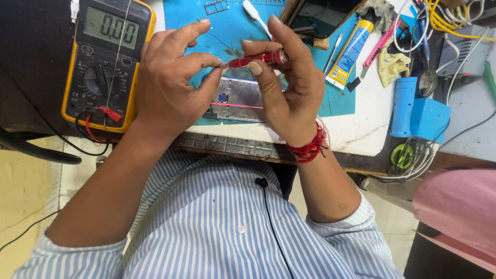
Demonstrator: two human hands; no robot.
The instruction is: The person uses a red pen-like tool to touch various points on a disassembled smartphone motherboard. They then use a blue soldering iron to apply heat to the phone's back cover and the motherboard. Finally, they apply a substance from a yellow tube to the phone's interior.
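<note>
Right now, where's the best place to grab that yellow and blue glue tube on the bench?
Probably the glue tube at mid-body, across its narrow width, from above. It lies flat and slanted on the blue mat, cap end toward the near edge, with bare mat on both long sides.

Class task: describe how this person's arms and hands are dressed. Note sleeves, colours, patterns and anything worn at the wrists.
Both arms are bare from the elbow down, with blue and white striped shirt sleeves pushed up to the elbows. The right hand has a bundle of red thread tied around its wrist. The left hand wears nothing visible: no watch, ring or glove. A thin black cable hangs down the shirt front.
</note>
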